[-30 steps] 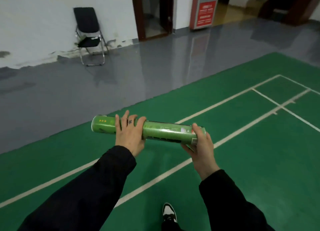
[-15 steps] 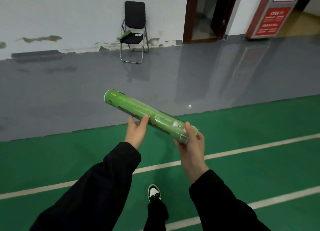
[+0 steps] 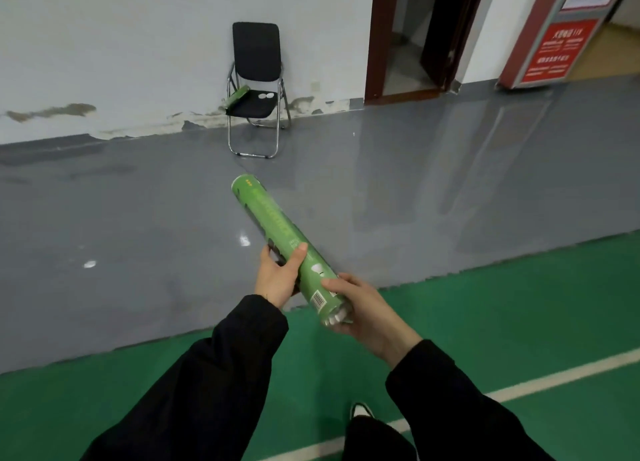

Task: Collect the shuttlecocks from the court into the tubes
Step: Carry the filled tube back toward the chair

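Tilted steeper than before, the green tube (image 3: 284,242) is held with its far end raised beyond both hands. Left hand (image 3: 278,277) is wrapped around its middle; right hand (image 3: 360,305) is cupped over the near end. Chair (image 3: 256,80) seen far ahead.

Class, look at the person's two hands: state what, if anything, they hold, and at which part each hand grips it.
Both hold one green shuttlecock tube. The left hand grips its lower middle; the right hand cups the near end.
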